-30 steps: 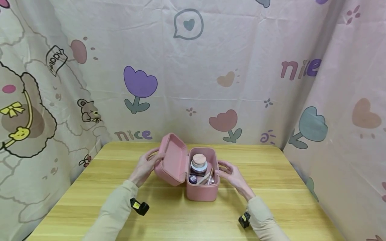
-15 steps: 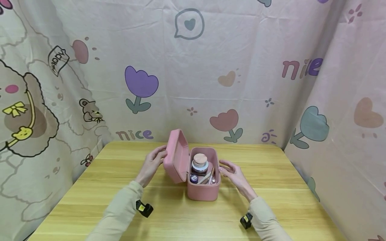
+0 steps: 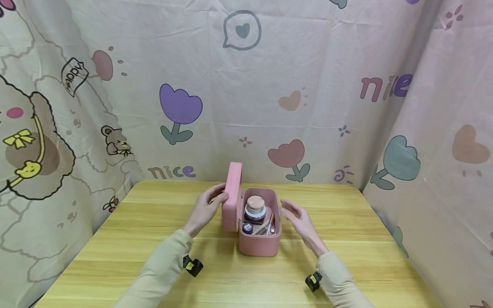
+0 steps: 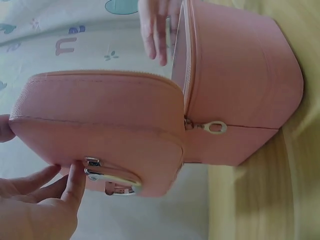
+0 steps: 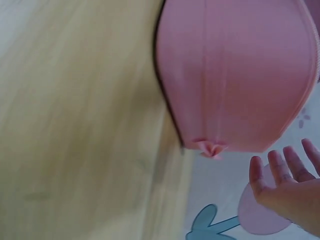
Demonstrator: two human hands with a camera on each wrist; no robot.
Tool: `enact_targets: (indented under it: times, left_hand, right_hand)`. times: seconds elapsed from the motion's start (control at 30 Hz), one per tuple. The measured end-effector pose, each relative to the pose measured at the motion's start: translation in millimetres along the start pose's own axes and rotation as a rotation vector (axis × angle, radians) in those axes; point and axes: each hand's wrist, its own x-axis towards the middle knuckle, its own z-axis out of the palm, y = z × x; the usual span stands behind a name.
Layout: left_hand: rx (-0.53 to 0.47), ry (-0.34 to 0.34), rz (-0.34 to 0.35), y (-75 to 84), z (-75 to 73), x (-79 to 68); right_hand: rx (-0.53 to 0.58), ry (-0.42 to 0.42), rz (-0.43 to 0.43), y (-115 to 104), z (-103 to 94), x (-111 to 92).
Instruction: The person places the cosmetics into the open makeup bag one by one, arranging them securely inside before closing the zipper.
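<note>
A pink makeup case stands on the wooden table, its lid raised nearly upright on the left side. My left hand touches the outside of the lid with its fingertips, near the handle seen in the left wrist view. A zipper pull dangles at the hinge corner. My right hand is beside the case's right wall, fingers extended and holding nothing. Inside are stacked round containers, a small dark-capped bottle and several slim cosmetic sticks.
The wooden table reaches back to a printed curtain, which also hangs on both sides. A black wrist camera sits on the left sleeve, another wrist camera on the right one. A small pink bow sticks out from the case's side.
The lid has swung from leaning far left to nearly upright, my left hand moving right along with it. The fingers of my right hand have drawn slightly away from the case's rim.
</note>
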Motion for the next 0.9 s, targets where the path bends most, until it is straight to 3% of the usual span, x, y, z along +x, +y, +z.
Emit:
enact_targets:
  times: [0.2, 0.4, 0.53, 0.63, 0.77, 0.9]
  left_hand:
    - [-0.002, 0.003, 0.009, 3.0, 10.4, 3.3]
    - [0.004, -0.037, 0.031, 5.0, 21.2, 3.3]
    - [-0.045, -0.077, 0.087, 2.1, 26.4, 3.5]
    - [-0.082, -0.055, 0.110, -3.7, 27.8, 4.2]
    - [-0.080, 0.012, 0.074, -17.9, 25.3, 6.5]
    - [-0.031, 0.022, -0.031, -33.9, 20.8, 6.2]
  right_hand:
    - [0.035, -0.022, -0.076, -14, 7.0, 0]
    - [0.084, -0.107, -0.140, -31, 16.8, -2]
    - [0.099, -0.146, -0.124, -43, 23.9, -4]
    - [0.110, -0.131, -0.102, -50, 27.9, -4]
    - [0.072, -0.097, -0.085, -55, 29.2, -3]
    - [0.029, -0.067, -0.060, -55, 26.7, -3]
